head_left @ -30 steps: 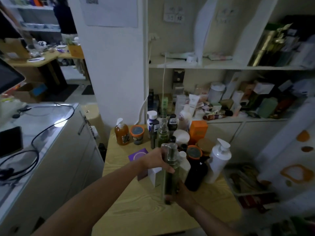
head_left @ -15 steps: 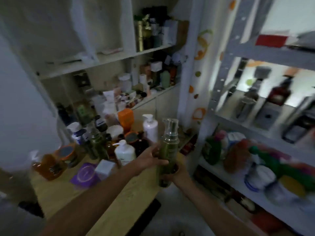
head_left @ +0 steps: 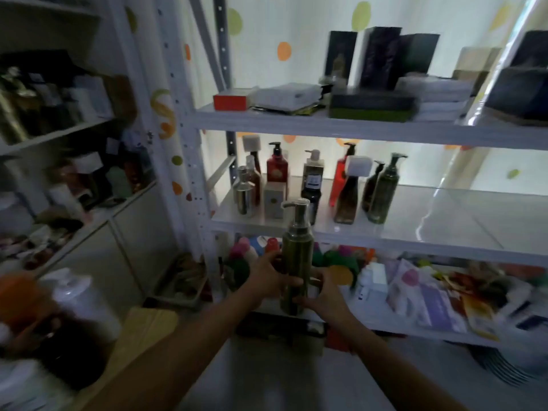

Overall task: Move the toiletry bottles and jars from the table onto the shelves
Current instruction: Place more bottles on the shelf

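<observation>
Bottle [head_left: 296, 256] held upright in both hands, centre of the frame, just below the middle shelf [head_left: 430, 229].

Left hand [head_left: 267, 280] is clamped round the bottle's middle from the left and right hand [head_left: 321, 295] round its lower part from the right. The bottle's long axis is vertical, with the pump on top and its spout pointing left. The shelf lies above and beyond the hands, and neither hand looks nearer to it. Setting the bottle down probably calls for a lift up and forward, into the bare stretch right of centre, beside a similar green bottle [head_left: 384, 194]. The tabletop [head_left: 148, 327] sits at lower left. No brand or writing can be read; a pale label [head_left: 313, 180] on a dark bottle in the shelf row is too blurred.
</observation>
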Demonstrator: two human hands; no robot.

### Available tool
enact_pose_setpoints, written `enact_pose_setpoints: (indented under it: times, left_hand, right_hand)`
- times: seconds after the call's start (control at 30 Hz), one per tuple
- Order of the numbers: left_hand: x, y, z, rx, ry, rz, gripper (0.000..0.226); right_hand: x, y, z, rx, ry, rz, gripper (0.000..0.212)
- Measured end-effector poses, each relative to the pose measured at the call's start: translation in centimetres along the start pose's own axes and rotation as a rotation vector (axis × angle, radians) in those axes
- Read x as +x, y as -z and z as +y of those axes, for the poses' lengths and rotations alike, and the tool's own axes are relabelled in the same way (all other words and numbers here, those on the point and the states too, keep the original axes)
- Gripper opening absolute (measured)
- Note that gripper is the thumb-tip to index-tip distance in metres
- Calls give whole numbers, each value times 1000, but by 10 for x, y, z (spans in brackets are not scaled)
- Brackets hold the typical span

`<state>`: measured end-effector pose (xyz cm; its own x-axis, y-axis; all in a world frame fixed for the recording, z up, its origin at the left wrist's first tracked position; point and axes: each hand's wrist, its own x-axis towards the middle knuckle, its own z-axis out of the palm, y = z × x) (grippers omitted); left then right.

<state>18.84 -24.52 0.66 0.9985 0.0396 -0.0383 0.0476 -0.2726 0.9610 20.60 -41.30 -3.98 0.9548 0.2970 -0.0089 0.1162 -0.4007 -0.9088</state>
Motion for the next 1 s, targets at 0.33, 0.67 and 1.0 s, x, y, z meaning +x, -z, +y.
enact_pose_setpoints:
  times: [0.33, 0.67, 1.0]
  left_hand:
    - [101, -200, 77, -49, -182, -165, 60]
    - [163, -283, 89, 81, -110, -366, 72]
    - [235, -297, 87, 53, -185, -157, 66]
  right_hand:
    - [23, 187, 68, -98, 11, 371, 46]
    - [56, 276, 122, -71, -60, 283, 39]
    - [141, 299, 120, -208, -97, 344, 41]
